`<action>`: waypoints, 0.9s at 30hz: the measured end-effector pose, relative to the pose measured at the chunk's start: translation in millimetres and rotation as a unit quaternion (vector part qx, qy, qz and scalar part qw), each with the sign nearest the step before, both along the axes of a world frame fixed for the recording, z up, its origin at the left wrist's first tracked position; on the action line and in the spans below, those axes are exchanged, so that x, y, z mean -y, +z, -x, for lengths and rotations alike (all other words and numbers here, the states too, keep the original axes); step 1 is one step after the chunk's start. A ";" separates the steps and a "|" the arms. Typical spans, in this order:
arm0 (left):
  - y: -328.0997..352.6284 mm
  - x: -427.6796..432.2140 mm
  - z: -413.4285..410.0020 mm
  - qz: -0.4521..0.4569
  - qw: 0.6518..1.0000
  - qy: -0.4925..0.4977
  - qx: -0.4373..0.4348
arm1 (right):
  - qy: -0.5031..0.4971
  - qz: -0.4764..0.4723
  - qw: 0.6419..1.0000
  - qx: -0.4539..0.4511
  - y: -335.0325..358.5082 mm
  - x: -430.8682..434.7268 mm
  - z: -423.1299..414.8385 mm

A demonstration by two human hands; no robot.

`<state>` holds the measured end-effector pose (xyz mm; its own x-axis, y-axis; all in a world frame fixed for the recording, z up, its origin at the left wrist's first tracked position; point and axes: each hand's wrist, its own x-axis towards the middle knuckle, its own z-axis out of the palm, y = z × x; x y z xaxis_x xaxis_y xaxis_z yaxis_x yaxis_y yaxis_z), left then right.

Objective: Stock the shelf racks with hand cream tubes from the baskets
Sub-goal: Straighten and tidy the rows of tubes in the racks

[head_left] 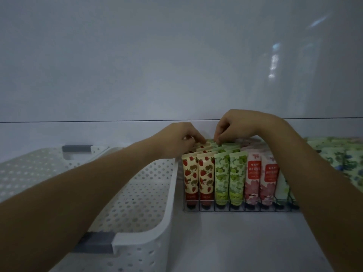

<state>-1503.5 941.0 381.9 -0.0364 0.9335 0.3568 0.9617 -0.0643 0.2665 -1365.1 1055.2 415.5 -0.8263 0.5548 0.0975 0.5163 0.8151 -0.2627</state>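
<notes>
A wire shelf rack [231, 210] stands on the white shelf, filled with rows of upright hand cream tubes: strawberry tubes [198, 177] at the left, green tubes [229, 179] in the middle, pink tubes [261, 179] to the right. My left hand [176, 140] reaches over the back of the strawberry rows and pinches the top of a rear strawberry tube. My right hand [241, 124] hovers over the back of the green rows, fingertips pinching the crimped top of a rear green tube. My right forearm hides the rack's right end.
A white perforated basket [163, 213] sits just left of the rack, under my left forearm; no tubes show inside it. A second perforated basket [39, 163] stands further left. A floral cloth [343, 154] lies at the right. The glossy white back wall rises behind.
</notes>
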 end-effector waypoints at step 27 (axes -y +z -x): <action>4.2 0.3 -3.2 0.023 1.000 -0.014 -0.017 | 0.029 -0.016 0.999 -0.024 -10.5 5.5 11.8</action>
<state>-1500.3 940.7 386.1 0.0006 0.9495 0.3138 0.9681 -0.0791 0.2377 -1376.8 1049.7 405.0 -0.8507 0.5023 0.1548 0.4559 0.8517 -0.2584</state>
